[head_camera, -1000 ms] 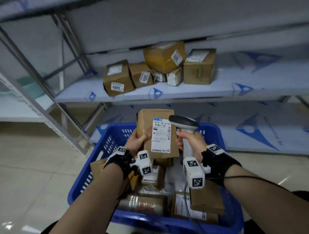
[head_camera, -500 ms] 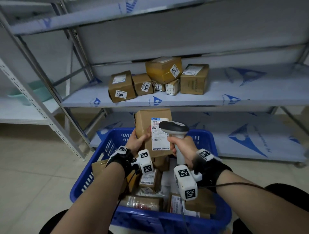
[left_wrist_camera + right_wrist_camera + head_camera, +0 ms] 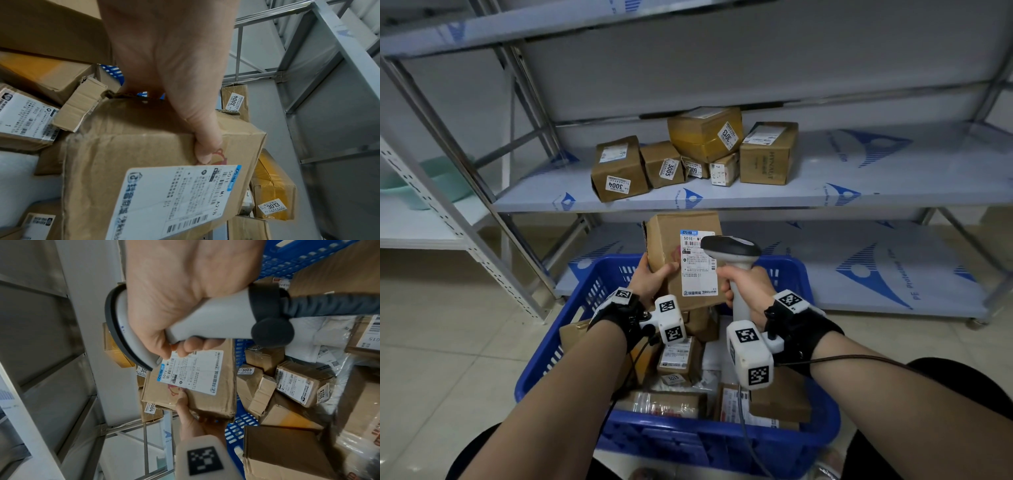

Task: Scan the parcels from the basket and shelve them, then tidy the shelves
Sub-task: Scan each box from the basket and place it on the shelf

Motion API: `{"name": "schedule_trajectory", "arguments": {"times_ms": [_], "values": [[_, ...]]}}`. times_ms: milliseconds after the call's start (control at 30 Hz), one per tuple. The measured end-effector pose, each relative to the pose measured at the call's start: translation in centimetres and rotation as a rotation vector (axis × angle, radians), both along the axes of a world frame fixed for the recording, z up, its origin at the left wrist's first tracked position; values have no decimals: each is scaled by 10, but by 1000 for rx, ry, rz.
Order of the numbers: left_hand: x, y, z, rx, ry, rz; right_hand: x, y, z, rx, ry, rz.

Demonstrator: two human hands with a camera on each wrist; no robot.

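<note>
Gripping a brown cardboard parcel (image 3: 681,253), the left hand (image 3: 650,277) is holding it upright above the blue basket (image 3: 599,284), thumb lying across the front face next to the white shipping label (image 3: 698,263), other fingers wrapping behind. The label is facing the person w/ barcode lines and "501E" readable at its top. The right hand (image 3: 746,284) is clutching the grey handle of a barcode scanner (image 3: 732,246), fingers curling tight round it; the scanner head is sitting just in front of the label's upper right corner, overlapping it in the head view. A dark cable is trailing from the handle's base down toward the basket.

Below the hands, the basket is holding more parcels (image 3: 681,356): small brown boxes w/ labels, a white poly bag, a taped flat box near the front rim.

Beyond, a metal shelf (image 3: 893,185) is carrying a cluster of boxes; one at the left is showing a "3004" tag (image 3: 618,185), the next "3005", and a yellowish box w/ "3013" is lying tilted on top of smaller ones. A lower shelf is running behind the basket.
</note>
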State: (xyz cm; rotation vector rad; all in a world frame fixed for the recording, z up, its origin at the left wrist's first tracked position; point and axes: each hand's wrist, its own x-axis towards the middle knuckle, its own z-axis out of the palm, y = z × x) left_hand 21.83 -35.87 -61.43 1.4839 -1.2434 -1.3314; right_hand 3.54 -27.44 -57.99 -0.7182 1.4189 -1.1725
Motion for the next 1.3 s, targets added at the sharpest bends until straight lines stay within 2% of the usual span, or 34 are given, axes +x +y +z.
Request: {"name": "schedule_trajectory", "arguments": {"times_ms": [333,600,1033,1100,1167,1300], "values": [[-3,-1,12,5,-26,-8,-5,-2,8,-14,-25,-16],[-2,-7,45,-3,-16,5,-18,-13,34,-163,-80,-75],[-2,-41,155,-117,10,9,-36,-63,129,-447,-68,-153],[0,-45,175,-141,57,15,-38,-68,147,-481,-81,-161],[2,-46,196,-178,116,24,-40,-74,161,-479,-78,-163],[3,-45,245,-318,119,60,-43,-78,186,-528,-92,-208]]}}
